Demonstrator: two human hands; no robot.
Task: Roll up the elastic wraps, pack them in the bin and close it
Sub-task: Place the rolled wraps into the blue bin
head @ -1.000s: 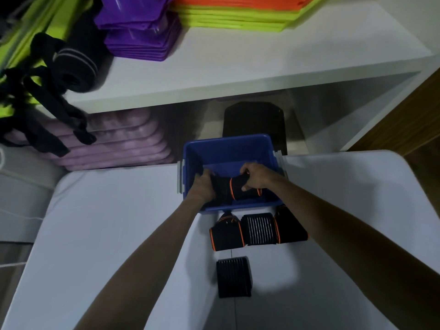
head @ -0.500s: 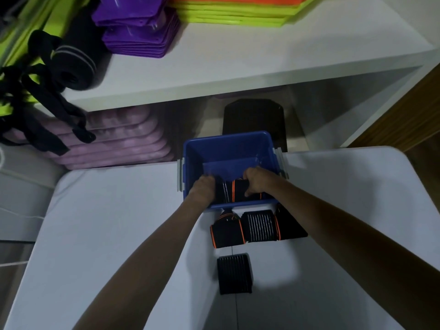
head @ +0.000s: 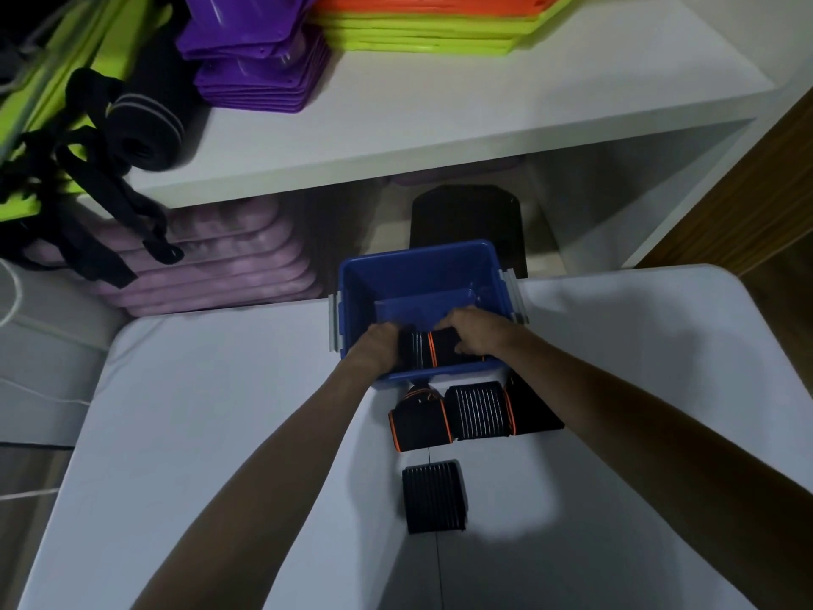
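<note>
White table (head: 211, 411), blue bin (head: 418, 268), rolled wraps (head: 433, 350) inside

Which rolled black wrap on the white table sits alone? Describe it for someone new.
Find the open blue plastic bin at the white table's far edge. Three rolled black wraps line up just in front of it. The lone ribbed black wrap lies nearer the person, apart from that row, showing no orange trim.

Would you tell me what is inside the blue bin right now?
Inside the blue bin, both hands press rolled black wraps; anything beneath them is covered.
</note>
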